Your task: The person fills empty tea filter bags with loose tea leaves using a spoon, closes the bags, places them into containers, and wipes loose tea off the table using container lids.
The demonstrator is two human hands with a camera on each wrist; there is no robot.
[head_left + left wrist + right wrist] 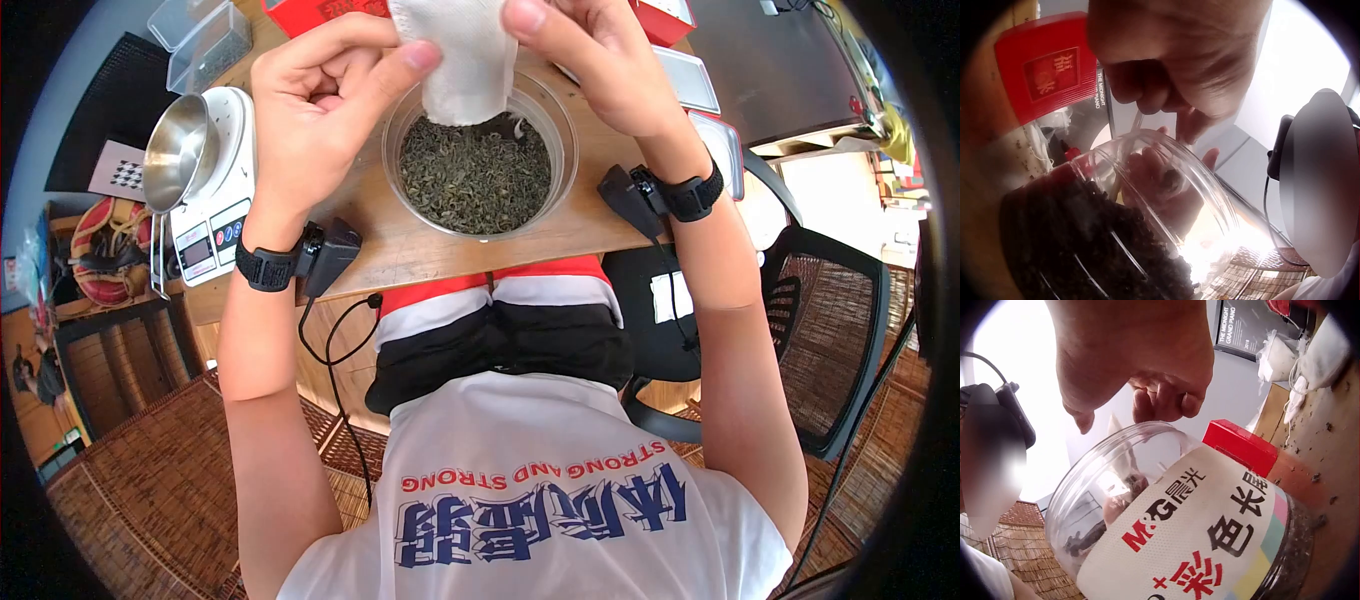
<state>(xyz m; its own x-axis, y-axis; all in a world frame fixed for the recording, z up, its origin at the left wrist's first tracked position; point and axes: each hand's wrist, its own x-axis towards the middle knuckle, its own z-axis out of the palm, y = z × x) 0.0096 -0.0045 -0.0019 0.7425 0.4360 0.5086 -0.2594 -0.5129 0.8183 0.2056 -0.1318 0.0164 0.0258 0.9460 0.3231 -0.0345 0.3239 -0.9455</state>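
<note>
A white cloth pouch (pixel 468 65) hangs over a clear round tub (pixel 570 150) of dark dried leaves (pixel 475 175). My left hand (pixel 320 110) pinches the pouch's left edge between thumb and fingers. At its upper right edge, my right hand (pixel 600 60) grips it with the thumb in front. In the left wrist view the left hand (pixel 1179 56) is above the tub's rim (pixel 1172 140). The right wrist view has the right hand (pixel 1135 356) above the labelled tub (pixel 1179 531); the pouch there is mostly hidden.
A scale (pixel 235 130) with a steel bowl (pixel 178 155) stands left of the tub. A lidded plastic box (pixel 210 50) is at the back left. Red boxes (pixel 320 12) lie behind, with filled white pouches (pixel 1332 353) on the table. A black chair (pixel 830 330) is at right.
</note>
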